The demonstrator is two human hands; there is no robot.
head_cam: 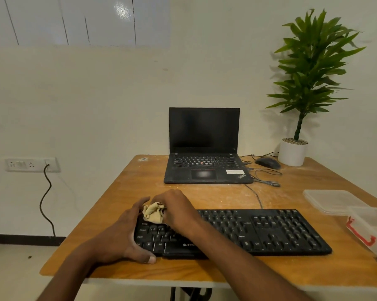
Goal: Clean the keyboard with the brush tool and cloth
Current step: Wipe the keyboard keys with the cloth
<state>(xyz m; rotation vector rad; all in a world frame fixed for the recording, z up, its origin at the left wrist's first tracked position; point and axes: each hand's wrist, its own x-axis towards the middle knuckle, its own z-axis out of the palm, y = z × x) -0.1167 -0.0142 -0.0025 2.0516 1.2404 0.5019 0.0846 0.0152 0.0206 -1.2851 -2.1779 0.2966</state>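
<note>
Right now my right hand (176, 210) has its fingers curled round the crumpled tan cloth (154, 212) and presses it onto the top left corner of the black keyboard (259, 230), while my left hand (123, 233) grips the keyboard's left end, thumb hooked on the front edge, to steady it. I judge the wiping stage is under way at the far left; the whole stretch of keys to the right, number pad included, is yet to be covered, if the cloth is working left to right (I cannot tell from here whether brushing is finished, and no brush tool shows plainly in view). The keyboard lies near the front edge of the wooden table (139, 181), so any pull toward me must stay short. Sweeping right along the keys looks open, though the clear plastic container (333, 200) sits just beyond the right end. Behind, a bare band of tabletop separates the keyboard from the laptop (204, 146), with the keyboard cable (255, 196) crossing it.
</note>
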